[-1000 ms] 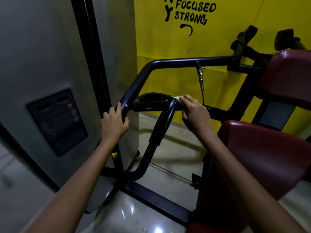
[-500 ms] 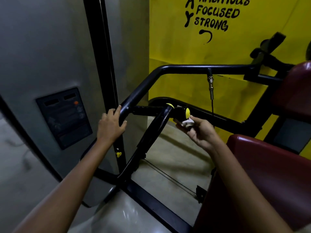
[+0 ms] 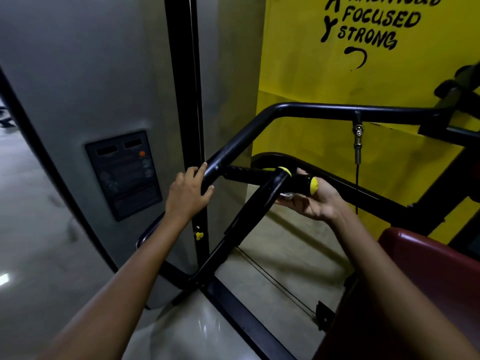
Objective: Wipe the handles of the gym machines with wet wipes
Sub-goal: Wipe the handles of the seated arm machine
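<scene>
The right hand [image 3: 315,201], which a second ago was lying over the top of the short handle [image 3: 302,183] with the wet wipe [image 3: 287,195] pressed against it, is now sitting palm-up beneath that handle, so the wiping is moving from the upper surface round to the underside and the yellow end cap [image 3: 313,185]. That suggests this grip is nearly covered all the way round, while the longer ribbed handle [image 3: 244,174] reaching left from the junction is probably still waiting its turn. The wipe is showing only as a small pale crumple between the right hand's fingers and the bottom of the short handle, touching both; the fingers are cupping loosely upward around it, though how firmly they are pinching it is hard to tell. The left hand [image 3: 188,194] is gripping the black frame tube [image 3: 228,152] just where it bends down, fingers over the top and thumb beneath, steadying the machine arm as it has been throughout. The maroon seat pad [image 3: 426,287] is lying close by the right forearm.
</scene>
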Demonstrator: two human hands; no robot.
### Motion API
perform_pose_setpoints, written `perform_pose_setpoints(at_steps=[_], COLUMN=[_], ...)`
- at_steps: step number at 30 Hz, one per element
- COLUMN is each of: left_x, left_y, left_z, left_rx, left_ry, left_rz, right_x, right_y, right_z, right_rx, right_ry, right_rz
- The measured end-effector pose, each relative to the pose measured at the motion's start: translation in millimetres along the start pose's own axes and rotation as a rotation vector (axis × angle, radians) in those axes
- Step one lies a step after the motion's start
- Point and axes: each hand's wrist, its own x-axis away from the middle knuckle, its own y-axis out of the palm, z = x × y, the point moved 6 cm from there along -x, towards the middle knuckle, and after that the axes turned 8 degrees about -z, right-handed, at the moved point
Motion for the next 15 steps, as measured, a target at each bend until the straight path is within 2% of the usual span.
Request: perform_pose_setpoints(at_steps=[5, 9, 11, 12, 14, 15], left_x=[-1.3, -1.9, -2.5, -2.6, -2.4, -2.2], left_y=[0.3, 1.2, 1.0, 1.1, 0.8, 0.7], left_z=[-0.8, -1.1, -1.0, -0.9, -0.5, -0.3], left_rx=[-0.008, -0.02, -0.024, -0.027, -0.033, -0.033], left_ry=[0.002, -0.004, -0.007, -0.006, -0.004, -0.003], left_rz=[0.0, 0.002, 0.002, 0.001, 0.003, 0.005], right_x=[-31.0, -101.8, -119.8, -116.0, -104.9, -95.2], right_y=[24.1, -33.1, -39.9, -26.9, 9.5, 24.4], right_z=[9.0, 25.5, 34.2, 33.4, 43.8, 44.2], right_rx=[0.014, 0.158, 0.17, 0.185, 0.044, 0.042], right_ry=[0.059, 0.033, 0.03, 0.025, 0.043, 0.041], right_rz=[-0.093, -0.076, -0.128, -0.1, -0.2, -0.184])
